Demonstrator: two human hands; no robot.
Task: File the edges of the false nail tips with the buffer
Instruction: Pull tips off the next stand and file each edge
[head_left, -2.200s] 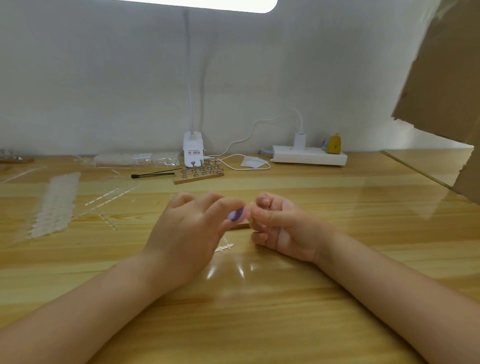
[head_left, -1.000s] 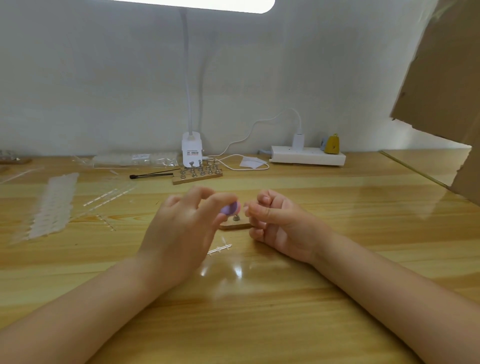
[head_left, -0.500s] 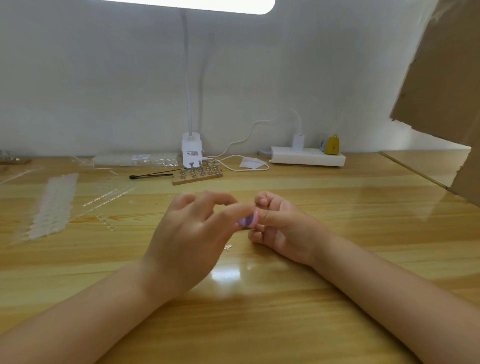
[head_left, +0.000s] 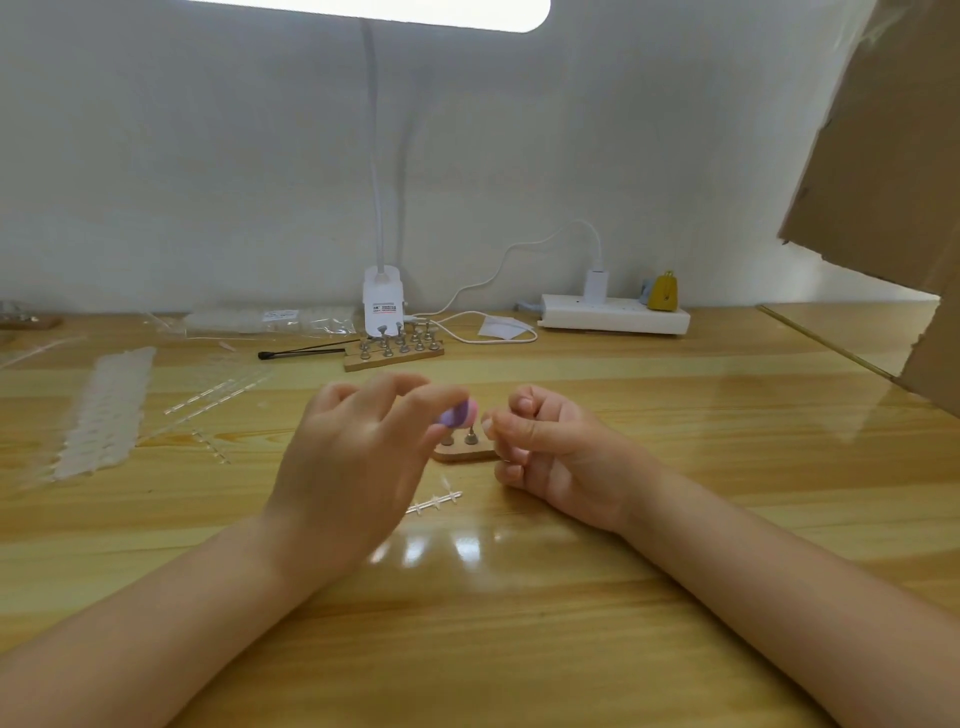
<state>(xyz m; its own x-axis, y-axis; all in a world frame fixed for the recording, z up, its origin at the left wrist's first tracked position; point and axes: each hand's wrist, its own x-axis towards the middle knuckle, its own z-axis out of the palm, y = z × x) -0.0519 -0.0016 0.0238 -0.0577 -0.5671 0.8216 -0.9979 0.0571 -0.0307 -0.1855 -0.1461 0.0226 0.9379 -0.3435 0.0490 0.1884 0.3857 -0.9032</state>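
Observation:
My left hand pinches a small purple buffer between thumb and fingertips, its end pointing right. My right hand is curled, its thumb and forefinger pinched together just right of the buffer; whatever it pinches is too small and clear to make out. A narrow gap separates the buffer from those fingertips. Behind and between the hands sits a small wooden stand with metal pegs. A clear strip of nail tip sprue lies on the table below the stand.
A longer wooden peg stand, a black tool and a lamp base sit at the back. Sheets of clear nail tips lie left. A power strip is back right; cardboard overhangs the right.
My left hand has swung back to the left with the buffer, opening a gap from the right fingertips and uncovering the small stand. The left hand is blurred with motion.

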